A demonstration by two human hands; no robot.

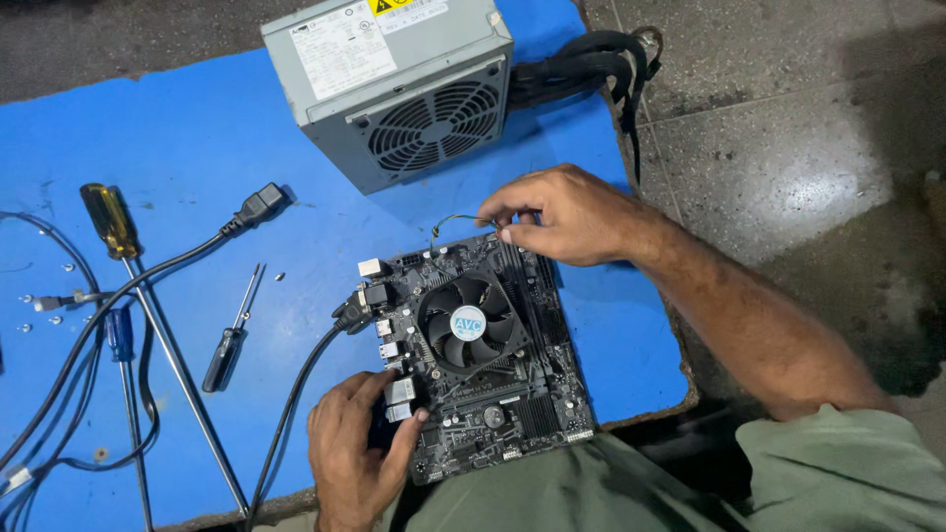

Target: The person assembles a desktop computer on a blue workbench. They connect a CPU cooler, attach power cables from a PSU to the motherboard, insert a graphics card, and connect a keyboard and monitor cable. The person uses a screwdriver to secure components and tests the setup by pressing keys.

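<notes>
A black motherboard (pixel 532 394) with a round cooler fan (pixel 467 323) lies on the blue table (pixel 197 138), partly over my lap. My left hand (pixel 353 455) grips the board's near left corner by the rear ports. My right hand (pixel 564 215) sits at the board's far edge, fingers pinched on a thin dark wire (pixel 455 221) that arcs out to the left. A black cable (pixel 296 394) is plugged into a port on the board's left side.
A grey power supply (pixel 394 89) with a fan grille and a black cable bundle (pixel 591 64) stands behind the board. To the left lie a black power plug (pixel 258 205), a yellow-handled screwdriver (pixel 110 221), a blue-handled one (pixel 119 335), a small black one (pixel 225 357) and loose screws. Stone floor lies right.
</notes>
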